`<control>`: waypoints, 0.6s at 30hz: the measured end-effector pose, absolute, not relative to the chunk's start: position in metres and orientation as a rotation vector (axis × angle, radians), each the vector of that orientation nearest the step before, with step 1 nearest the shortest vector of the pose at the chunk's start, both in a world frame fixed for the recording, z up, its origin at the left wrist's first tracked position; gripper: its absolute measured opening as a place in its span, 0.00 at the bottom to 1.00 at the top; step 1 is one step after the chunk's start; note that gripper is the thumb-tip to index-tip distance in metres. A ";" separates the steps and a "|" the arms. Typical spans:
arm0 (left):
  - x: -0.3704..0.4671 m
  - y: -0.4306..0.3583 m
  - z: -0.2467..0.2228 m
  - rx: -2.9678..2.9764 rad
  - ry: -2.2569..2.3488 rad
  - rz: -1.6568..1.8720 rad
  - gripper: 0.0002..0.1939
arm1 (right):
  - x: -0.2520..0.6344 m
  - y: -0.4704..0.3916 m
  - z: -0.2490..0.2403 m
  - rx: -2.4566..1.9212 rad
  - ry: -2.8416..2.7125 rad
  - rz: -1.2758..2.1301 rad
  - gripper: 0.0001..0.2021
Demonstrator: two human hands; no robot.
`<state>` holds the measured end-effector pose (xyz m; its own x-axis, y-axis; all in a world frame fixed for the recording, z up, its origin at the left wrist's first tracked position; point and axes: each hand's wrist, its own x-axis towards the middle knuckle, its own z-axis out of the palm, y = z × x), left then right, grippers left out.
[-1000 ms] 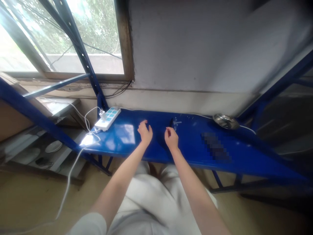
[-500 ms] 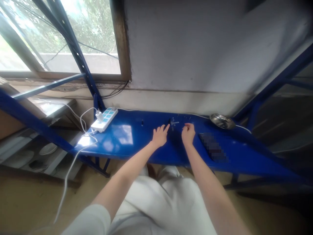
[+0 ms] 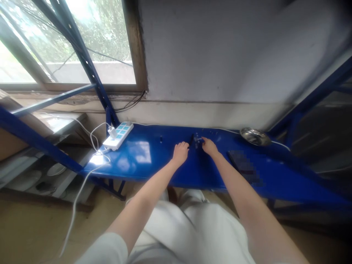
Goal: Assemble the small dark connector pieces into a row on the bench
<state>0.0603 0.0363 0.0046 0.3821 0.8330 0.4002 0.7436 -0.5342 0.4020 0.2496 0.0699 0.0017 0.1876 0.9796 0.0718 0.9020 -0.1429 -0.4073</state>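
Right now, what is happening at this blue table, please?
The person's left hand is at a slim dark piece on the blue table, the right hand at small clear pieces beside it. Any grip is too small to tell. A power strip lies left, a metal dish right.

Dark flat rectangular object [image 3: 242, 165] on right of blue tabletop [image 3: 148, 161]: surface pixelated, details unreadable. Small clear plastic pieces [image 3: 196, 140] between hands: too small and blurred to identify. Both forearms cut off by lower edge.
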 end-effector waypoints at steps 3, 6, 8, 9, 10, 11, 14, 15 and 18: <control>0.055 0.037 0.004 2.406 1.432 0.916 0.07 | 0.247 0.079 0.003 -2.148 -1.876 0.326 0.26; 0.047 0.035 0.004 2.275 1.437 1.031 0.05 | 0.245 0.085 0.005 -2.156 -1.941 0.337 0.25; 0.040 0.032 0.004 2.157 1.426 1.111 0.04 | 0.245 0.086 0.005 -2.169 -1.956 0.323 0.23; 0.037 0.031 0.004 2.091 1.419 1.147 0.04 | 0.246 0.087 0.005 -2.172 -1.967 0.307 0.22; 0.033 0.029 0.004 2.025 1.411 1.178 0.04 | 0.247 0.086 0.005 -2.170 -1.986 0.283 0.21; 0.030 0.028 0.005 1.959 1.403 1.203 0.04 | 0.248 0.086 0.005 -2.164 -2.011 0.250 0.20; 0.023 0.024 0.008 1.788 1.394 1.241 0.05 | 0.254 0.084 0.006 -2.142 -2.124 0.137 0.16; 0.021 0.022 0.010 1.739 1.392 1.248 0.05 | 0.255 0.083 0.007 -2.145 -2.167 0.103 0.15; 0.017 0.019 0.019 1.611 1.377 1.274 0.05 | 0.259 0.080 0.012 -2.176 -2.283 0.039 0.13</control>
